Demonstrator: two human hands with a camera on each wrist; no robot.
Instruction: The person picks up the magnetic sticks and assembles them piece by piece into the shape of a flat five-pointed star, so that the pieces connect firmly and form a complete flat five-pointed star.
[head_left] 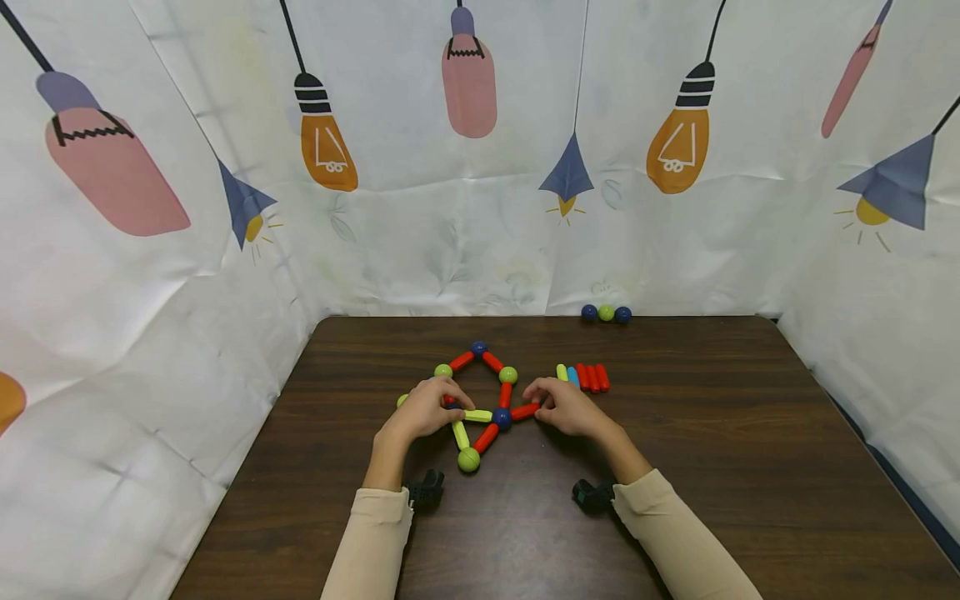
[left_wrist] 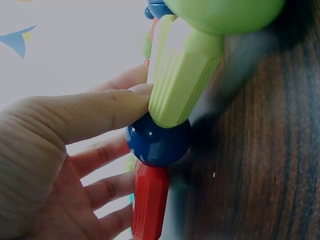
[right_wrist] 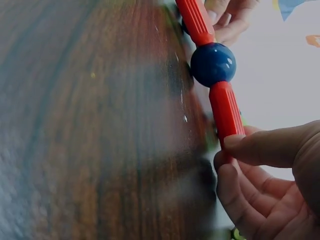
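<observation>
A joined structure of magnetic sticks and balls lies on the table, with a blue ball [head_left: 502, 418] at its middle. My left hand [head_left: 426, 410] pinches a yellow-green stick [head_left: 478, 416] at its left end, close to another blue ball [left_wrist: 159, 140]. In the left wrist view, a second yellow-green stick [left_wrist: 185, 75] and a red stick [left_wrist: 150, 200] meet that ball. My right hand [head_left: 572, 407] pinches the free end of a red stick [right_wrist: 226, 107] between thumb and fingers; its other end touches the middle blue ball. A green ball [head_left: 468, 460] sits at the structure's near corner.
Loose sticks lie in a row behind my right hand: several red sticks [head_left: 592, 377], a blue stick [head_left: 573, 377] and a yellow-green stick [head_left: 562, 372]. Two blue balls and one green ball [head_left: 606, 313] stand at the far edge of the brown table [head_left: 750, 467]. A printed curtain [head_left: 480, 233] hangs behind.
</observation>
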